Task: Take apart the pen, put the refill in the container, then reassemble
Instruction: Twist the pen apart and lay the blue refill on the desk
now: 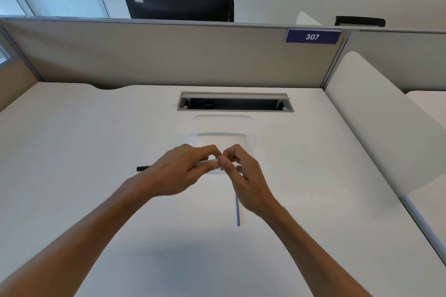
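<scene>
My left hand (178, 173) grips a white pen barrel (205, 163) with small print on it, held level above the desk. My right hand (243, 176) pinches the barrel's right end between thumb and forefinger. A black piece (142, 168) pokes out to the left of my left hand; whether it joins the barrel is hidden. A thin blue refill (238, 212) points toward me from under my right hand; I cannot tell whether it lies on the desk or is held. A clear, shallow container (223, 119) stands just beyond my hands.
The white desk (96, 152) has an open cable slot (235, 102) behind the container. A beige partition (169, 55) with a "307" sign (312, 36) closes the back. A white side panel (376, 128) borders the right.
</scene>
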Demonstrator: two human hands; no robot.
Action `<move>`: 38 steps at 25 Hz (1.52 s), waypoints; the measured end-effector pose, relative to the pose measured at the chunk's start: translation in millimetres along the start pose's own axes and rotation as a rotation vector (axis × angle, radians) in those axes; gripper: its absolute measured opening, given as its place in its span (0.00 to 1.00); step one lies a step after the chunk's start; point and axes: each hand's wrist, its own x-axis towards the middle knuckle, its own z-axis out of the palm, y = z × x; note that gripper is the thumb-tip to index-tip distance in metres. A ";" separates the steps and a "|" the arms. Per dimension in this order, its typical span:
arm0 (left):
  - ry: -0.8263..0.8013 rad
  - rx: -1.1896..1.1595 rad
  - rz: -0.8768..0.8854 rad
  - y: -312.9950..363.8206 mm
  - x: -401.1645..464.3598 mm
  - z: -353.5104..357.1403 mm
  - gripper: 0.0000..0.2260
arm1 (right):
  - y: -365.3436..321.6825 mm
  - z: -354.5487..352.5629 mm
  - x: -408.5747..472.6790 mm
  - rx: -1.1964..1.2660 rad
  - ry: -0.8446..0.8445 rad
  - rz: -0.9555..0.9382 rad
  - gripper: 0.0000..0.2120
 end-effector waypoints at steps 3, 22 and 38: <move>0.016 0.057 -0.011 1.4 0.4 1.1 0.07 | -2.3 -3.6 -0.7 0.013 0.014 0.042 0.13; 0.125 0.061 -0.035 -5.2 -2.2 11.4 0.16 | 5.9 -2.6 -2.0 -0.030 -0.020 0.011 0.10; 0.086 0.039 -0.036 5.7 -5.3 21.9 0.14 | 5.0 11.3 -0.9 -0.038 0.070 0.226 0.33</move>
